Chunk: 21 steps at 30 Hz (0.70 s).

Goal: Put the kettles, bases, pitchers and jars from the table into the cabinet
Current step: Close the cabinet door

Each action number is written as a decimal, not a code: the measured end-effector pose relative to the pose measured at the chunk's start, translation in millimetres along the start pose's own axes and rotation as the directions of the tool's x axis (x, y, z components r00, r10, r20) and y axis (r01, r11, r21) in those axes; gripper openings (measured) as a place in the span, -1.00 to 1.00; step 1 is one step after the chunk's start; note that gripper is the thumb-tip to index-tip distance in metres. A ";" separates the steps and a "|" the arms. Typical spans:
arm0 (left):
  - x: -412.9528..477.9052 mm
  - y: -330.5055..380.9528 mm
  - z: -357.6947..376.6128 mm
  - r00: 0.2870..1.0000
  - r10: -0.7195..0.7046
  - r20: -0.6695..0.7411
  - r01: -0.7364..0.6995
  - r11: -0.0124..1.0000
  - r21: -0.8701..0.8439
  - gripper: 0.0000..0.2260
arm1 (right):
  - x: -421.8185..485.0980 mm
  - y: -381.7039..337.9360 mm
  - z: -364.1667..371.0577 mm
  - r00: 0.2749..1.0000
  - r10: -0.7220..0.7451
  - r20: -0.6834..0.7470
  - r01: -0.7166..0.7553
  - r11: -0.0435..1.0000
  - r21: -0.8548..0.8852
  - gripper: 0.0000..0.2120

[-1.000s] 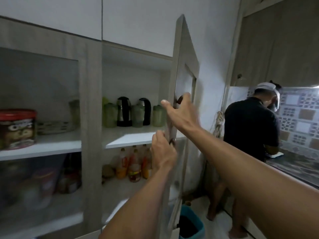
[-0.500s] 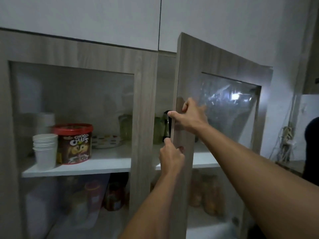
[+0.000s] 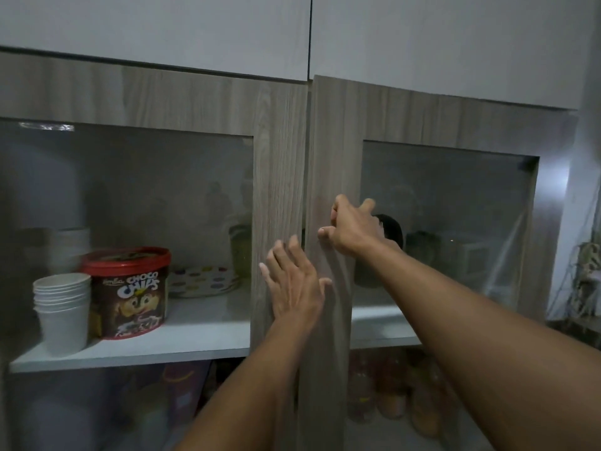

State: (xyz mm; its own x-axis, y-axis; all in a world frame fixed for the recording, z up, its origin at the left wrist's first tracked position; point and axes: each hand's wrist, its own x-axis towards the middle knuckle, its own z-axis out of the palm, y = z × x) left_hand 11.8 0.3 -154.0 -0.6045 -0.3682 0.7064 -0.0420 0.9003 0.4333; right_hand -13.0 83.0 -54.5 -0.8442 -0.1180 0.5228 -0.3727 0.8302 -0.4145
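The wood-grain cabinet's right glass door stands almost flush with the left door. My right hand presses on the right door's frame with its fingers curled against the wood. Flat and spread, my left hand lies over the seam between the two doors. Behind the right glass a black kettle and a greenish jar stand dimly on the white shelf. Another green jar shows behind the left glass.
On the left shelf stand a stack of white paper cups, a red-lidded Choco Chips tub and a dotted plate. Bottles and jars fill the lower shelf. White upper cabinet fronts run above. Cables hang at the right.
The right door has swung from wide open to nearly closed. My left hand let go of the door edge and now lies flat on the seam. The view turned left, away from the other person.
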 end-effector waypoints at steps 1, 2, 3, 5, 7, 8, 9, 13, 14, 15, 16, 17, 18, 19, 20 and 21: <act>7.2 -0.8 1.4 1.000 0.018 0.013 -0.018 0.998 0.055 -0.01 | 5.0 2.9 0.7 1.000 -0.011 -0.004 0.011 1.000 -0.022 -0.65; 14.2 -1.5 3.7 0.999 0.017 0.037 -0.020 0.996 0.084 0.08 | 10.1 5.0 1.7 1.000 -0.020 -0.007 0.019 0.999 -0.039 -0.64; 20.3 -1.5 6.3 0.998 0.008 0.057 -0.013 0.995 0.099 0.14 | 14.5 6.6 1.9 1.000 -0.029 -0.010 0.029 0.999 -0.044 -0.62; 30.1 -1.8 15.3 0.998 -0.017 0.061 0.010 0.993 0.121 0.21 | 24.0 8.9 5.0 0.998 -0.062 -0.016 0.061 0.997 -0.054 -0.59; 35.6 -1.1 24.4 0.998 -0.036 0.042 0.029 0.987 0.158 0.22 | 33.0 12.2 9.1 0.994 -0.105 -0.008 0.104 0.991 -0.081 -0.58; 37.3 0.1 28.2 0.998 -0.042 0.038 0.035 0.985 0.169 0.21 | 37.2 14.0 10.6 0.993 -0.119 -0.001 0.118 0.989 -0.088 -0.58; 38.5 2.2 30.9 0.998 -0.051 0.039 0.043 0.984 0.174 0.21 | 41.5 16.3 11.7 0.991 -0.130 0.008 0.131 0.988 -0.081 -0.58; 44.3 8.5 37.4 0.997 -0.069 0.035 0.061 0.980 0.190 0.20 | 52.5 21.7 7.2 0.985 -0.169 0.044 0.172 0.983 -0.062 -0.58; 43.5 9.2 38.5 0.996 -0.077 0.042 0.068 0.980 0.185 0.20 | 52.3 22.4 5.3 0.984 -0.171 0.057 0.174 0.983 -0.058 -0.57; 43.0 9.2 38.7 0.995 -0.084 0.045 0.074 0.981 0.178 0.20 | 52.2 23.5 5.3 0.983 -0.176 0.057 0.179 0.983 -0.050 -0.56; 42.2 9.5 38.5 0.995 -0.087 0.039 0.079 0.981 0.179 0.20 | 51.2 24.7 6.8 0.982 -0.185 0.045 0.187 0.982 -0.040 -0.55; 41.7 9.7 39.0 0.996 -0.086 0.028 0.080 0.981 0.179 0.19 | 49.2 26.3 9.3 0.980 -0.199 0.027 0.200 0.979 -0.030 -0.55; 40.9 9.8 40.0 0.997 -0.081 0.019 0.076 0.982 0.176 0.19 | 46.1 28.7 12.1 0.977 -0.212 0.008 0.212 0.977 -0.015 -0.54; 39.4 10.0 40.3 0.997 -0.078 0.024 0.073 0.982 0.175 0.19 | 44.0 31.1 14.9 0.976 -0.219 -0.005 0.219 0.976 0.003 -0.54; 38.2 10.3 39.9 0.996 -0.078 0.036 0.070 0.981 0.179 0.18 | 42.9 32.8 16.3 0.975 -0.222 -0.011 0.223 0.975 0.024 -0.54; 37.3 10.2 39.5 0.996 -0.079 0.050 0.069 0.981 0.181 0.17 | 42.4 34.6 17.4 0.973 -0.231 -0.011 0.231 0.972 0.045 -0.53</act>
State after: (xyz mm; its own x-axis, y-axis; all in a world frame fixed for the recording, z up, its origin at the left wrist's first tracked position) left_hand -42.6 4.9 -145.3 -0.6383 -0.4265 0.6409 -0.2268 0.8997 0.3729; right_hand -68.4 97.2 -59.6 -0.7309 -0.3007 0.6126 -0.5749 0.7550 -0.3153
